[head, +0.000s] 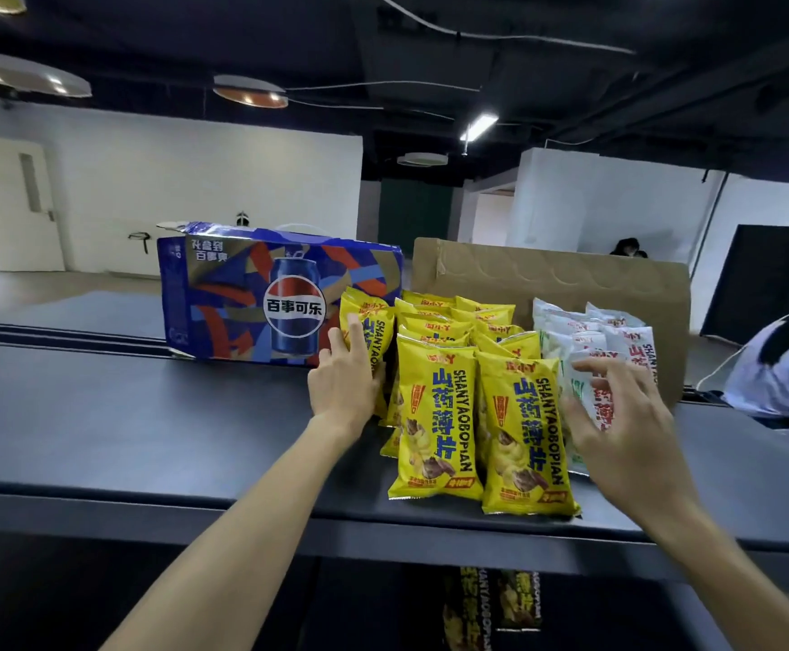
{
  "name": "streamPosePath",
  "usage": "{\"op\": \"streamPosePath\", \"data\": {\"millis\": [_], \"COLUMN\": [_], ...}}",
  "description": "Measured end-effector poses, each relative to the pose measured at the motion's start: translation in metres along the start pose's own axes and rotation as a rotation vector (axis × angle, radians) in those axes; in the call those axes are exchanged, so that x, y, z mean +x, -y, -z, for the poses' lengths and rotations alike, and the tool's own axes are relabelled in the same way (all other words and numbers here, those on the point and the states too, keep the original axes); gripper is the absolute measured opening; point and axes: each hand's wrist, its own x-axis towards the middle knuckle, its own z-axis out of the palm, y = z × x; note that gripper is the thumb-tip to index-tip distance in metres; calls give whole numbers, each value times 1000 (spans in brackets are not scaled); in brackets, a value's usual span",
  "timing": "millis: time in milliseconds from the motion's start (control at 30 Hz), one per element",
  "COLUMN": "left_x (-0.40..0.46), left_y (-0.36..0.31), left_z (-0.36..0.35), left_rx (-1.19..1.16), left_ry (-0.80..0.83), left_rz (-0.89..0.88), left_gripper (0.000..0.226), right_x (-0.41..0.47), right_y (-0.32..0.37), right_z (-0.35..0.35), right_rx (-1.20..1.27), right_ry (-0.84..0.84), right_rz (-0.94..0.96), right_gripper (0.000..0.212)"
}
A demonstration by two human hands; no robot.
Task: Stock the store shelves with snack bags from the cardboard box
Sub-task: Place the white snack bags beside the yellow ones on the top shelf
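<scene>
1. Far left, the dark top shelf (pixel 101 415) runs bare up to a blue cola carton (pixel 261 298) standing upright on it, can picture facing us.
2. Just right of the carton, the person's left hand (pixel 343 387) reaches in with its fingers laid against a yellow snack bag (pixel 368 328) at the left edge of the group. The fingers look fairly straight, and I cannot tell whether the thumb curls round the bag or merely presses on it.
3. Next come the other yellow bags, standing in rows that lean back toward a brown cardboard box (pixel 571 279). The two front yellow bags (pixel 435 420) stand side by side near the shelf's front lip, touching each other.
4. Behind them, the cardboard box stands on the same shelf, its open side toward us, with the rear rows of bags against it.
5. Right of the yellow rows sits a cluster of white snack bags (pixel 613 340), also upright and packed close.
6. The right hand (pixel 618 420) is in front of the white bags, fingers spread and a little bent, fingertips at the nearest white bag; it grips nothing that I can see.
7. At the far right edge another person in a pale blue shirt (pixel 777 382) stands beyond the shelf.
8. Below the top shelf, more yellow bags (pixel 491 603) show dimly on a lower shelf.
</scene>
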Motion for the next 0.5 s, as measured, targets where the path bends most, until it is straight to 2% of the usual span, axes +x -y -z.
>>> {"op": "streamPosePath", "data": {"millis": [200,300,500], "left_x": [-14,-24,-36], "left_y": [2,2,-15], "left_z": [10,21,73], "left_rx": [-166,-165,-117], "left_ry": [18,29,-109], "left_rz": [38,54,51], "left_gripper": [73,65,42], "right_x": [-8,-9,-10], "right_y": [-6,-9,-31], "right_z": [11,22,41], "right_rx": [11,10,-63], "right_ry": [0,4,189], "right_rz": [17,20,7], "right_gripper": [28,31,33]}}
